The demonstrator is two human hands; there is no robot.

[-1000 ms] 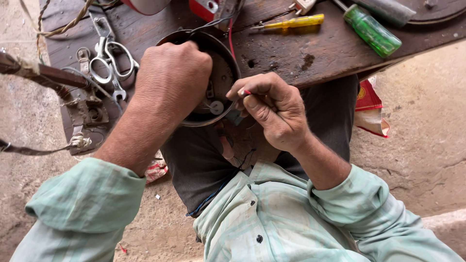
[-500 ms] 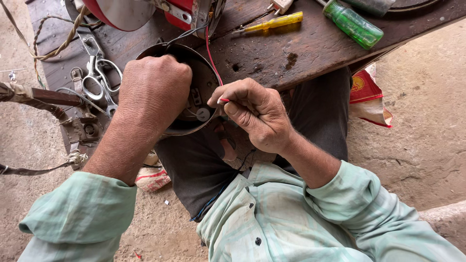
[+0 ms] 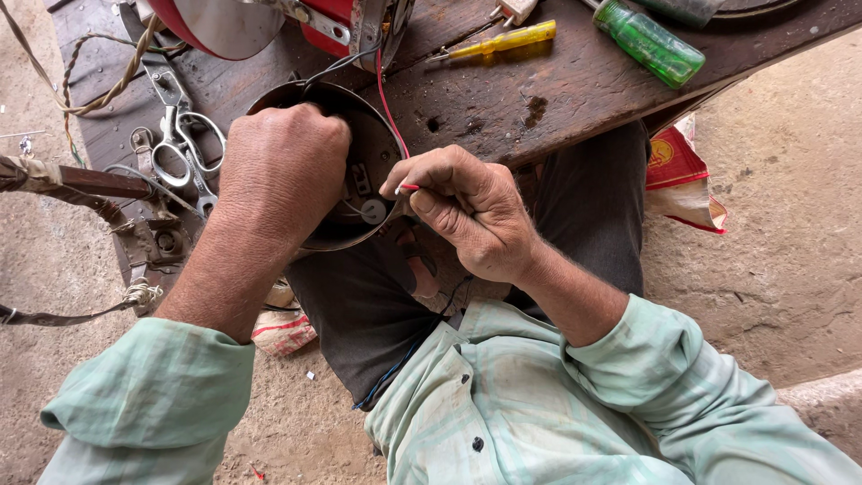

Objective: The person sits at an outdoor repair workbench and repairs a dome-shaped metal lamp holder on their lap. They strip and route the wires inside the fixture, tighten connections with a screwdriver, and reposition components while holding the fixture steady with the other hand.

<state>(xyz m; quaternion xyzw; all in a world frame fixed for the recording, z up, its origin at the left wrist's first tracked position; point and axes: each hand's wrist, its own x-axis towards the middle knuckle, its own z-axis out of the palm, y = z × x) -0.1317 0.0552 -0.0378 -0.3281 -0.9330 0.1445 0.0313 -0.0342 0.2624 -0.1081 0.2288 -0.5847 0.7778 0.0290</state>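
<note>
At the near edge of the dark wooden bench (image 3: 557, 99), a round black metal housing (image 3: 373, 148) sits over the person's lap. Left hand (image 3: 283, 171) is closed in a fist over the housing's rim at its 9 o'clock side, gripping it; fingers curl down out of sight inside. Right hand (image 3: 471, 211) is at the housing's 3 o'clock, thumb and forefinger pinched tight on the end of a thin red wire (image 3: 388, 103). Wire runs up toward 12 o'clock from the pinch, over the housing rim, to a red and silver metal body (image 3: 269, 22) at the top edge of frame. Small white round part (image 3: 373, 211) shows inside the housing, just at 9 o'clock of the right thumb.

Scissors (image 3: 184, 148) lie on the bench at 9 o'clock of the left hand, near it, not touching. Yellow-handled screwdriver (image 3: 507, 39) lies at 12 o'clock of the right hand, well apart. Green-handled screwdriver (image 3: 648, 40) lies at 1 o'clock, further off. Twisted rope (image 3: 108, 85) crosses the bench's far-left corner. Red and white bag (image 3: 682, 171) sits on the ground at 3 o'clock, under the bench edge. Both arms wear pale green sleeves.
</note>
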